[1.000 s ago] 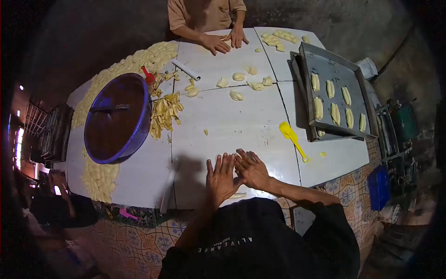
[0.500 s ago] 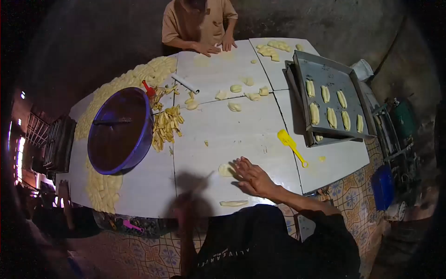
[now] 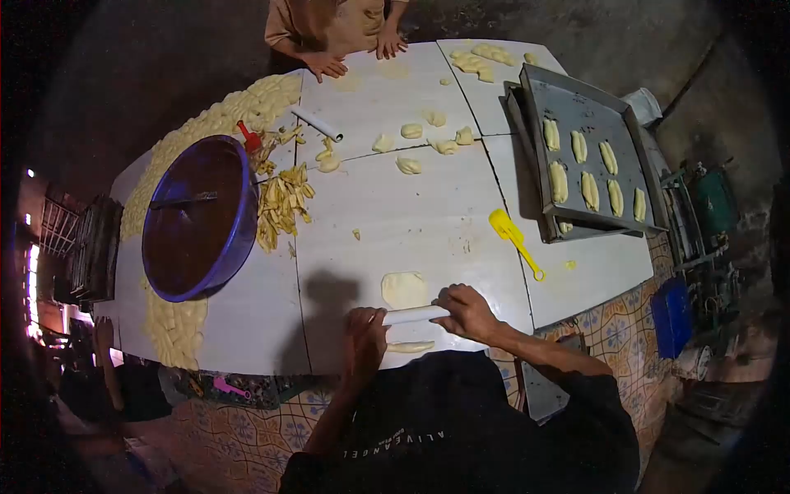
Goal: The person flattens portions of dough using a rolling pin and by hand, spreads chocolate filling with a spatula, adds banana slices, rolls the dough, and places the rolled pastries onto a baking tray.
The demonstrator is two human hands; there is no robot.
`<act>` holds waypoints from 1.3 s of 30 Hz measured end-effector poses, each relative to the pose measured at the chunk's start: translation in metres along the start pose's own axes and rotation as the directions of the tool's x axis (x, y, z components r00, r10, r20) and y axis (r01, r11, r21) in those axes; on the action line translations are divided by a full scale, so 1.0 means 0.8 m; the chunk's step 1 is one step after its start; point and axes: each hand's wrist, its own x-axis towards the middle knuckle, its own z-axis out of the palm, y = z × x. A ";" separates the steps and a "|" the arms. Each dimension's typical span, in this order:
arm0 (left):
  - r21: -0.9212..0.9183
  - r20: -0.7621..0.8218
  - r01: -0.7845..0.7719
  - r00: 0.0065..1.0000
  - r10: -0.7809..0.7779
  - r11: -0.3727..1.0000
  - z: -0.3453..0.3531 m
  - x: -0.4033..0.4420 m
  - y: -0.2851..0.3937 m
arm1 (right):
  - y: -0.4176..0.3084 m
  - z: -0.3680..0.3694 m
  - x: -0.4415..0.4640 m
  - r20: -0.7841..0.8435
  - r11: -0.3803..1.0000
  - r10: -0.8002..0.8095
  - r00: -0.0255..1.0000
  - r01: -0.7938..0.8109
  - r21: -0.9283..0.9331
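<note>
A white rolling pin (image 3: 409,315) lies crosswise between my two hands, low over the white tabletop. My left hand (image 3: 366,333) is closed around its left end, and my right hand (image 3: 465,311) grips the right end. Just beyond the pin sits a flat, roundish sheet of dough (image 3: 404,290). On my side of the pin lies a long, thin dough roll (image 3: 410,347), close to the table edge. Farther up the table rest several small dough lumps (image 3: 409,165).
A blue basin (image 3: 248,222) of brown filling stands left, beside sliced yellow pieces (image 3: 281,202) and massed dough portions (image 3: 177,329). A yellow scoop (image 3: 515,244) lies right, near a metal tray (image 3: 588,99) of shaped rolls. Across the table, a person's hands (image 3: 325,64) press on dough.
My left hand has come in with the rolling pin, and my right hand has moved from the dough onto its other end. The dough piece looks larger and flatter.
</note>
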 end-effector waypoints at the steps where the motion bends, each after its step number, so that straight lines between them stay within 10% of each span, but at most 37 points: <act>1: 0.099 0.017 0.041 0.999 -0.043 0.994 -0.002 0.012 0.002 | -0.001 -0.003 0.012 -0.038 0.998 0.011 0.999 -0.013 -0.055; 6: 0.538 -0.015 0.220 0.968 -0.252 0.814 0.018 0.108 0.006 | 0.026 0.024 0.086 -0.250 0.912 0.115 0.961 -0.202 -0.357; 11: 0.558 -0.175 0.315 0.949 -0.261 0.768 0.053 0.206 -0.062 | 0.061 0.020 0.147 -0.368 0.846 0.145 0.919 -0.308 -0.436; 17: 0.386 -0.368 0.411 0.889 -0.271 0.826 0.045 0.269 -0.083 | 0.076 -0.027 0.171 -0.371 0.868 0.236 0.898 -0.367 -0.335; 19: 0.202 -0.448 0.229 0.886 -0.118 0.952 0.022 0.254 -0.063 | 0.107 -0.039 0.150 -0.499 0.888 0.403 0.767 -0.460 0.009; 23: -0.059 0.355 -0.007 0.935 0.028 0.998 0.004 0.224 -0.012 | 0.150 -0.111 0.060 -0.288 0.808 0.504 0.814 -0.563 -0.177; 26: 0.230 0.202 -0.278 0.951 0.233 0.933 0.039 0.205 -0.023 | 0.141 -0.108 0.013 -0.351 0.708 0.422 0.836 -0.546 -0.448; 29: 0.212 -0.050 -0.160 0.983 0.174 0.964 0.024 0.188 -0.015 | 0.199 -0.084 -0.013 -0.434 0.742 0.399 0.808 -0.562 -0.365; 32: 0.238 -0.240 0.101 0.970 -0.043 0.966 -0.032 0.134 -0.007 | 0.158 -0.127 0.015 -0.177 0.771 0.580 0.795 -0.606 -0.193; 35: 0.163 -0.385 0.386 0.873 -0.301 0.908 -0.067 0.047 -0.029 | 0.161 -0.131 0.033 -0.089 0.729 0.642 0.762 -0.642 -0.238; 38: 0.121 -0.476 0.708 0.657 -0.585 0.696 -0.056 -0.049 -0.044 | 0.112 -0.071 0.093 0.038 0.845 0.384 0.923 -0.368 0.387; 39: 0.077 -0.483 0.759 0.596 -0.642 0.647 -0.059 -0.065 -0.044 | 0.034 -0.076 0.149 0.142 0.874 0.426 0.893 -0.447 0.191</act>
